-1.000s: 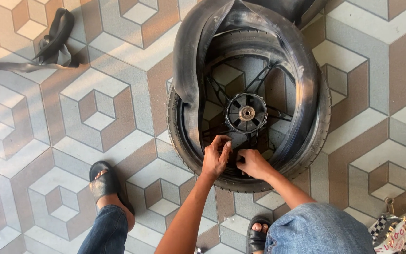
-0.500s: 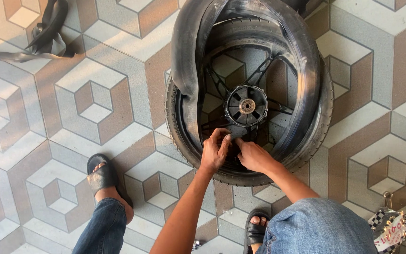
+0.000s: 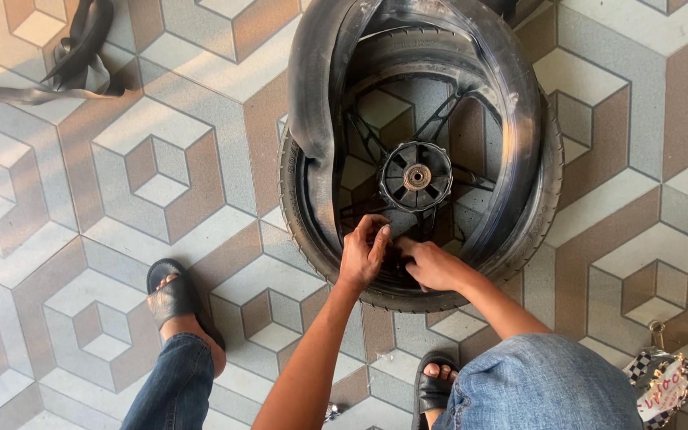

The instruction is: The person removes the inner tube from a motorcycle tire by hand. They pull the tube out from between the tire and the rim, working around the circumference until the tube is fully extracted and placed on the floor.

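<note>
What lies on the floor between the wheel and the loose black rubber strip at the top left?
In the head view, only bare patterned floor tiles lie between the wheel and the rubber strip.

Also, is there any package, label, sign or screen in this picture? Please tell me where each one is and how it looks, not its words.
Tag or small pouch: on the tiled floor at the lower right corner, beside the person's knee; rounded shape, black-and-white chequered edge, white middle with red marks, metal ring on top.
No screens, signs or packages otherwise.

Both hands (image 3: 400, 259) on tyre (image 3: 312, 231) rim
</note>
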